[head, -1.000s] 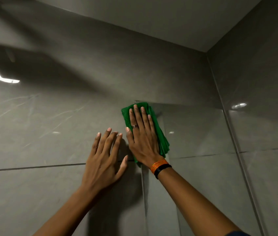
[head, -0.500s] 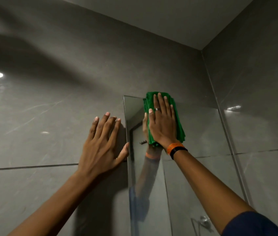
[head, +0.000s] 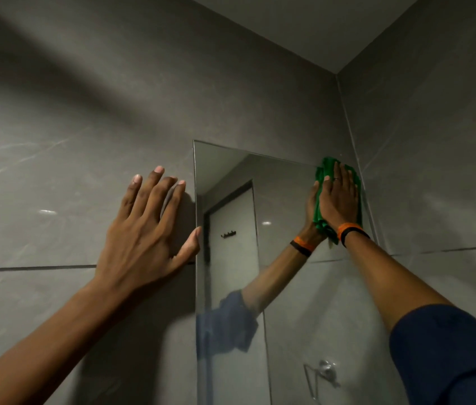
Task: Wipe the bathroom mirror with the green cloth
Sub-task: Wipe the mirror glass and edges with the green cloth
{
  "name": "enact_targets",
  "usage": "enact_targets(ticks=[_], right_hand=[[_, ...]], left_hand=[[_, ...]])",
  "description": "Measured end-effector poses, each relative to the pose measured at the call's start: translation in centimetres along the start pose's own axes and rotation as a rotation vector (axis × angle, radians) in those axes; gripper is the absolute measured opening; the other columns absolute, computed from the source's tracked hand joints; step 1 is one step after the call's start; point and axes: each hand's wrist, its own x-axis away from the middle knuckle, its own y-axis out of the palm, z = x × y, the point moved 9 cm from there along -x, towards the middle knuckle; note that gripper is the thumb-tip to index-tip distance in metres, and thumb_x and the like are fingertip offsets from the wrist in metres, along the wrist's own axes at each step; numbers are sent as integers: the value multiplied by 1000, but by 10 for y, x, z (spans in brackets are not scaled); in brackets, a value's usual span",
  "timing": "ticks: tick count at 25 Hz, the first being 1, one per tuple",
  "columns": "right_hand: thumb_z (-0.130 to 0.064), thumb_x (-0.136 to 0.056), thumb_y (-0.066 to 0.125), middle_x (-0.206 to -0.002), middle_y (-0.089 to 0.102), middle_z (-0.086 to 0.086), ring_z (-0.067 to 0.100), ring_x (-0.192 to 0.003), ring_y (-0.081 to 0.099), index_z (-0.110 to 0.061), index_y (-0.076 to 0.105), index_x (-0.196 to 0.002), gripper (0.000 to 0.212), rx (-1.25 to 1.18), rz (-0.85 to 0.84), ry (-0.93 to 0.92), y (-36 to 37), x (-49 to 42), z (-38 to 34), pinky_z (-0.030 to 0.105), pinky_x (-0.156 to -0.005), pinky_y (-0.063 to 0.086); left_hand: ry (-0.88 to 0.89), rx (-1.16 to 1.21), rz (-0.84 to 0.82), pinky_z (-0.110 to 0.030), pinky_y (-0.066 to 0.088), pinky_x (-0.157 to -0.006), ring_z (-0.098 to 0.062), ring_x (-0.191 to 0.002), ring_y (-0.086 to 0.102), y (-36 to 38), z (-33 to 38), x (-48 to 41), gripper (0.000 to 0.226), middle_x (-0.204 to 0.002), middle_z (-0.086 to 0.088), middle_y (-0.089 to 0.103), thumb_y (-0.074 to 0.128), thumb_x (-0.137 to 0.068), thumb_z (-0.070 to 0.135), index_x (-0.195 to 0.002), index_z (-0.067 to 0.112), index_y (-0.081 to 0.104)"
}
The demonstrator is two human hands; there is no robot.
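The frameless mirror (head: 283, 200) hangs on the grey tiled wall, its top left corner in the middle of the view. My right hand (head: 339, 200) lies flat on the folded green cloth (head: 326, 168) and presses it against the mirror's top right corner. The cloth shows above my fingers and below my wrist, which wears an orange and a black band. My left hand (head: 146, 229) rests flat on the wall tile just left of the mirror, fingers apart, thumb tip at the mirror's left edge. The glass reflects my right arm.
A side wall (head: 435, 156) meets the mirror wall in a corner just right of the cloth. The mirror reflects a door with hooks (head: 228, 234) and a chrome wall fitting (head: 323, 372). The ceiling (head: 304, 24) is close above.
My right hand has slid the cloth rightward along the mirror's top edge, from its left corner to its right corner. My left hand stays flat on the wall.
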Motion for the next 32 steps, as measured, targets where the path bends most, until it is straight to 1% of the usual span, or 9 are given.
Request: enact_targets(ticks=[3, 6, 10, 14, 17, 21, 26, 30, 32], right_hand=[[-30, -108, 26, -168, 21, 10, 27, -156, 15, -13, 19, -159, 54, 52, -3, 73, -1, -19, 28, 46, -129, 9], [-29, -108, 26, -168, 21, 12, 28, -156, 16, -11, 19, -159, 54, 54, -8, 114, -1, -26, 44, 46, -129, 10], [-30, -108, 25, -169, 19, 10, 27, -156, 16, -11, 16, -159, 55, 34, -13, 138, -4, -6, 54, 46, -129, 9], [-29, -107, 26, -168, 21, 10, 27, -156, 18, -11, 18, -159, 55, 34, 8, 179, -13, 51, 75, 49, -128, 10], [-31, -106, 23, -168, 20, 10, 26, -156, 16, -11, 16, -159, 57, 81, -17, 203, -15, 106, 98, 53, -128, 7], [-41, -101, 12, -168, 22, 6, 23, -156, 18, -14, 16, -159, 64, 163, -11, 266, -18, 185, 136, 57, -127, 2], [-52, -98, 5, -168, 25, 6, 22, -156, 19, -15, 16, -160, 72, 195, -7, 349, -24, 261, 172, 60, -126, 4], [-55, -97, 7, -167, 27, 6, 23, -155, 21, -14, 19, -159, 75, 214, -6, 421, -29, 302, 185, 63, -124, 5], [-57, -98, 10, -168, 25, 5, 21, -156, 19, -16, 19, -159, 75, 190, -15, 509, -30, 324, 194, 65, -122, 3]], left_hand=[[2, -4, -13, -58, 22, -124, -43, -150, 30, 2, 0, 0, 85, -151, -31, 45, 30, -96, 59, -149, -7, 40], [6, -3, -12, -57, 20, -125, -42, -151, 28, 3, 1, 0, 85, -152, -31, 43, 30, -96, 60, -150, -7, 39], [27, 21, -2, -55, 18, -126, -41, -152, 25, 1, 4, 7, 86, -153, -30, 41, 31, -96, 60, -151, -5, 36], [55, 62, 0, -55, 16, -127, -40, -153, 24, -2, 12, 30, 82, -154, -30, 41, 35, -97, 56, -152, -5, 35], [81, 85, -44, -56, 15, -127, -41, -153, 23, -3, 18, 51, 83, -155, -31, 38, 33, -97, 57, -152, -6, 34], [89, 99, -75, -57, 18, -125, -41, -153, 24, -6, 25, 71, 82, -154, -31, 40, 36, -97, 54, -152, -6, 34], [95, 108, -92, -55, 16, -127, -40, -154, 22, -6, 30, 86, 81, -155, -30, 38, 34, -98, 55, -153, -5, 33], [104, 128, -108, -53, 13, -128, -38, -155, 18, -5, 33, 97, 81, -157, -28, 36, 35, -98, 55, -154, -4, 31], [110, 138, -122, -53, 11, -128, -37, -156, 16, -5, 36, 106, 81, -158, -28, 35, 35, -98, 54, -155, -3, 30]])
